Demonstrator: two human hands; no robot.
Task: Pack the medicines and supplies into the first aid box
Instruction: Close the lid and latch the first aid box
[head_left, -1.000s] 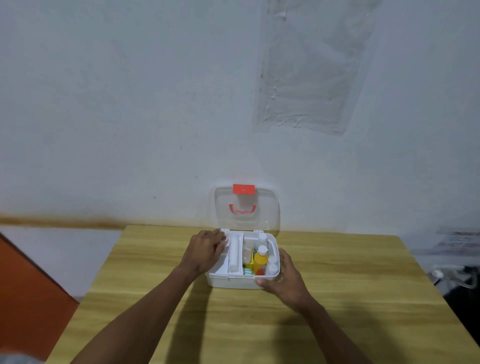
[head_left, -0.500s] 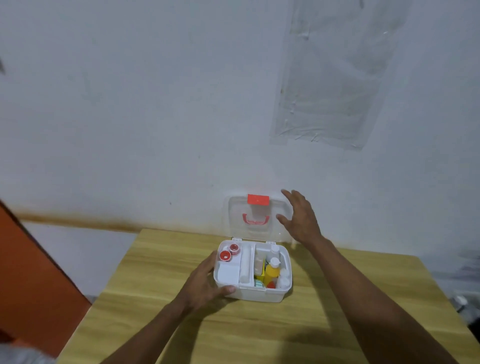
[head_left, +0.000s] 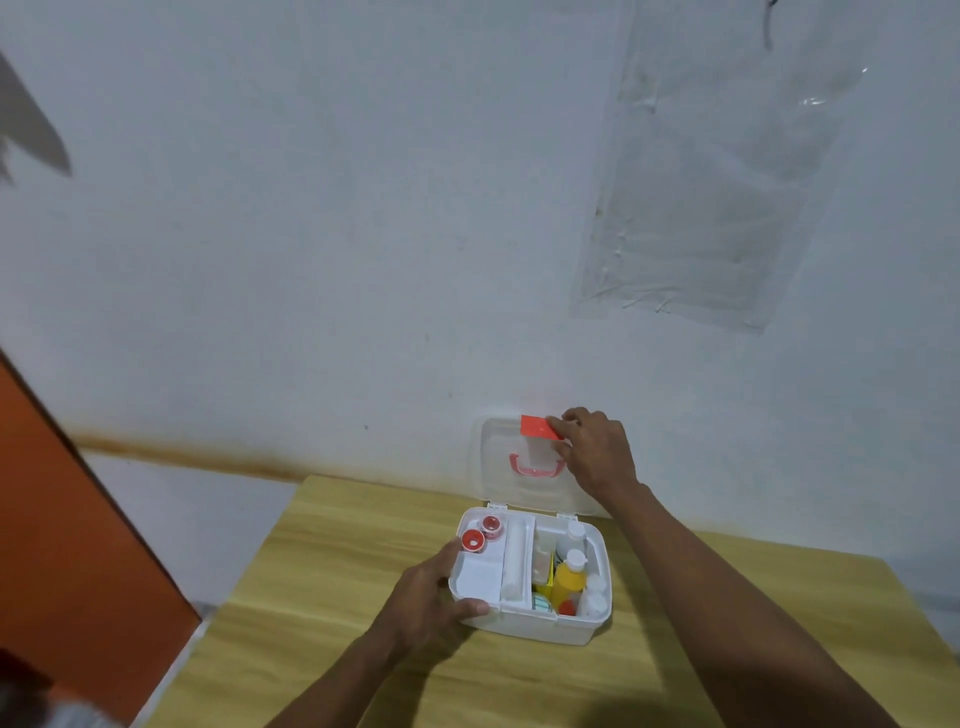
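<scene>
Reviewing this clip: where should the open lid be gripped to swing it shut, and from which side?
Grip the lid at its top edge beside the red latch, coming from above and behind: it stands upright, hinged at the box's rear. The right hand is already there; the left hand steadies the box.

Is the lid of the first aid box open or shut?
Open. The lid stands upright behind the box, whose contents show; the right hand holds its top edge.
</scene>
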